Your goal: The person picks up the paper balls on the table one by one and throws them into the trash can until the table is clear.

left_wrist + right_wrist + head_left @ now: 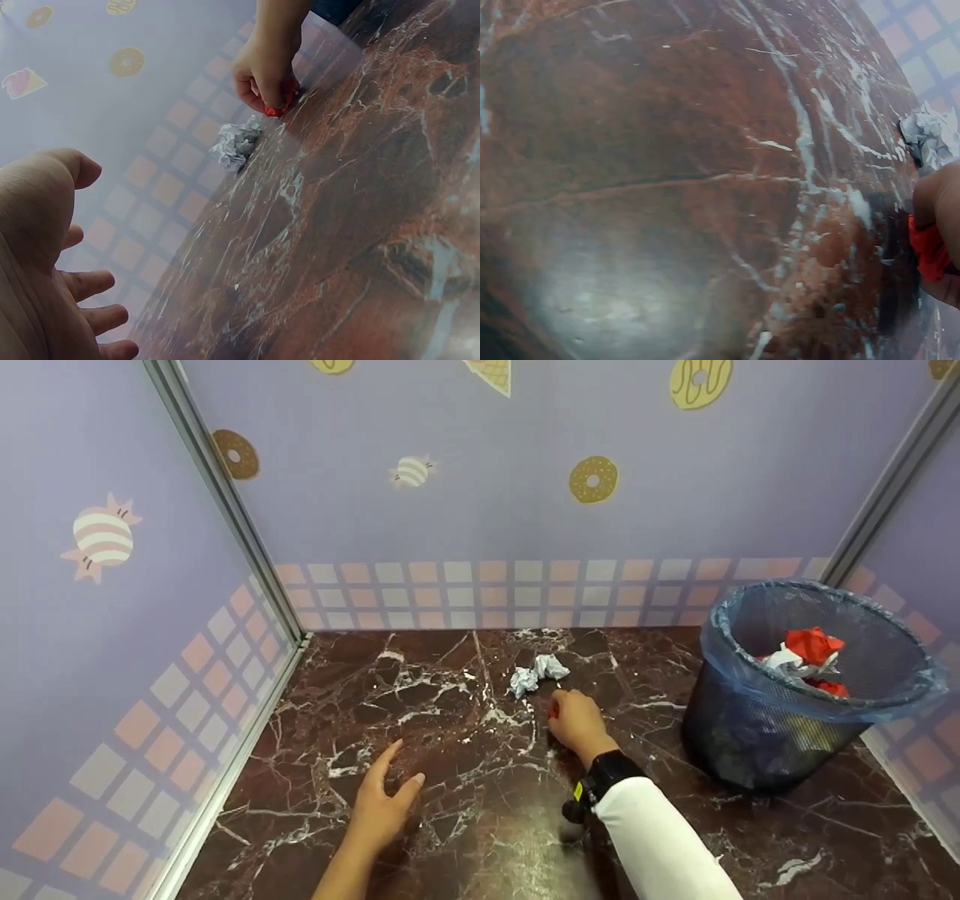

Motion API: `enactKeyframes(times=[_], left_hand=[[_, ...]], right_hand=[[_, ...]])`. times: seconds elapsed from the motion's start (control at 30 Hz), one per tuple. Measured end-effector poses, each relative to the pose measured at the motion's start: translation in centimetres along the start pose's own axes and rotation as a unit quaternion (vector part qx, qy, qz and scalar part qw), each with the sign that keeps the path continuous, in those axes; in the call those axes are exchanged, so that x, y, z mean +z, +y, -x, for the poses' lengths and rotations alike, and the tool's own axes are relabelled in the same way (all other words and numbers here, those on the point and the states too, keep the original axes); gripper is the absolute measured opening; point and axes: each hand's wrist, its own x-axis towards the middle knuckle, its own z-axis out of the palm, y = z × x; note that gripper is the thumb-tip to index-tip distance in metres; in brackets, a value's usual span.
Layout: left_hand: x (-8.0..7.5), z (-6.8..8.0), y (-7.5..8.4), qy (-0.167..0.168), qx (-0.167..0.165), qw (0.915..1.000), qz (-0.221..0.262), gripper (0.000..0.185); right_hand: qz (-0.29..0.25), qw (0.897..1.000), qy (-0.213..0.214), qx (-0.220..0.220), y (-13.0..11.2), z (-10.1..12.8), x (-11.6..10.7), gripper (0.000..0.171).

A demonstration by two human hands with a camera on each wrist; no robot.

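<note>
My right hand (570, 718) curls its fingers round a small red crumpled paper (553, 709) on the dark marble surface (450, 825). The same red paper (276, 109) shows under its fingertips in the left wrist view, and as a red patch (928, 251) at the right edge of the right wrist view. Just beyond the hand lies a grey-white crumpled paper ball (536, 674), also seen from the left wrist (237, 144) and right wrist (932, 135). My left hand (382, 802) rests flat on the marble with fingers spread, holding nothing.
A dark mesh waste bin (802, 682) with a blue liner stands at the right, holding red and white crumpled papers (806, 656). Lilac walls with a tiled band close in the left, back and right sides.
</note>
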Motion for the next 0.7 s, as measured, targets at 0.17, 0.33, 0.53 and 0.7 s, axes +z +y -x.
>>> enactKeyframes(times=[0.17, 0.33, 0.53, 0.7], left_hand=[[0.1, 0.1, 0.1, -0.007, 0.001, 1.0000, -0.004, 0.067], [0.2, 0.2, 0.3, -0.009, 0.008, 0.9999, 0.000, 0.068], [0.4, 0.2, 0.6, 0.002, 0.017, 0.9999, -0.002, 0.067], [0.7, 0.5, 1.0, 0.000, 0.023, 0.9997, -0.005, 0.067]], right_hand=[[0.014, 1.000, 0.019, 0.011, -0.3, 0.3, 0.3, 0.013], [0.014, 0.999, 0.026, 0.020, -0.2, 0.5, 0.4, 0.015], [0.017, 0.999, 0.030, 0.017, -0.2, 0.5, 0.5, 0.016], [0.016, 1.000, 0.003, -0.010, 0.1, 0.3, 0.3, 0.016]])
